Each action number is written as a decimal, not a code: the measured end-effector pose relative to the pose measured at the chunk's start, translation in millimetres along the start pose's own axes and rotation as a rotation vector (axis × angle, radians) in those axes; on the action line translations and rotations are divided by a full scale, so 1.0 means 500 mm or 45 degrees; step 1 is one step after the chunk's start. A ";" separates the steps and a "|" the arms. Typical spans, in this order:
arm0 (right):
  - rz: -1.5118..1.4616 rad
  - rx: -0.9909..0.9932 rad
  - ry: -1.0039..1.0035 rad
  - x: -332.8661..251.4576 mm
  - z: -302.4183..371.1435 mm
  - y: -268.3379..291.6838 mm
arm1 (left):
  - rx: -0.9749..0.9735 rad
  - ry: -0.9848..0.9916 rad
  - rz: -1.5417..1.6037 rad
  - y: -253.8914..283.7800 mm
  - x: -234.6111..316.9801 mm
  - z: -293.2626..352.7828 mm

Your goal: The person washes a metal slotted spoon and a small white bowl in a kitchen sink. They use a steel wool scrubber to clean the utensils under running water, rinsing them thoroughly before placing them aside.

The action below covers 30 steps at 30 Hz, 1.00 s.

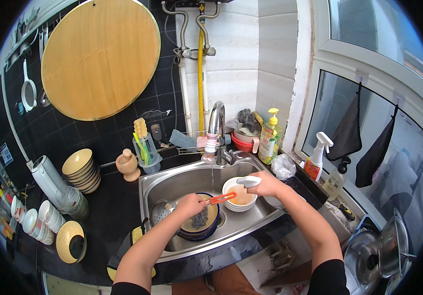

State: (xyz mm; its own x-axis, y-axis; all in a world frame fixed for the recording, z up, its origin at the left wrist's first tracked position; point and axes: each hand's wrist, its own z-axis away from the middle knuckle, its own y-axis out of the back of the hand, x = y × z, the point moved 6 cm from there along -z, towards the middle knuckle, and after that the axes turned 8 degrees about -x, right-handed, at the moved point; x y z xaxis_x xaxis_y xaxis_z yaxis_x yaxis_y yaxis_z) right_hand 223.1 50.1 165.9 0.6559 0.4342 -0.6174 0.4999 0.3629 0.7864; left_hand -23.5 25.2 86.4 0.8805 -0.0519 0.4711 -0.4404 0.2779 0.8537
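My left hand (191, 205) is closed round a utensil with an orange handle (223, 198), which points right toward the white bowls. A grey scouring pad (200, 219) hangs just below that hand, over a dark-rimmed yellow bowl (213, 222); whether it is fixed to the utensil I cannot tell. My right hand (266, 185) grips a pale, spoon-shaped piece (249, 182) above a stack of white bowls (241, 206), the top one holding brownish liquid. Both bowl groups stand in the steel sink (147, 189). Water runs thinly from the faucet (216, 120).
A perforated metal strainer (161, 212) lies at the sink's left. On the left counter are stacked yellow bowls (79, 172), cups (51, 216) and a wooden mortar (128, 165). Soap bottle (269, 140) and spray bottle (316, 160) stand right. Metal pots (393, 246) sit lower right.
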 end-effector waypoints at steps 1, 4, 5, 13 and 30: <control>0.024 -0.066 -0.016 -0.005 -0.005 -0.017 | 0.002 0.001 -0.022 -0.003 -0.004 -0.003; 0.139 -0.219 -0.075 -0.055 -0.007 -0.052 | -0.044 0.032 0.003 -0.001 -0.004 0.008; 0.203 -0.235 -0.027 -0.054 -0.020 -0.069 | -0.067 0.047 0.027 0.000 -0.004 0.012; 0.311 -0.285 -0.006 -0.065 -0.069 -0.129 | -0.089 0.030 0.018 -0.005 -0.011 0.012; 0.287 -0.242 0.017 -0.083 -0.056 -0.124 | -0.033 -0.014 0.023 -0.010 -0.011 0.010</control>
State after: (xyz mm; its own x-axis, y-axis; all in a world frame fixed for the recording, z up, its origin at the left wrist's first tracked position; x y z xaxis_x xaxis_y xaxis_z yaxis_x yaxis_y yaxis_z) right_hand 149.2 32.7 142.1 0.7301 0.5320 -0.4289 0.2269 0.4034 0.8865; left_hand -27.1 19.1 80.7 0.8703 -0.0575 0.4892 -0.4516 0.3033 0.8391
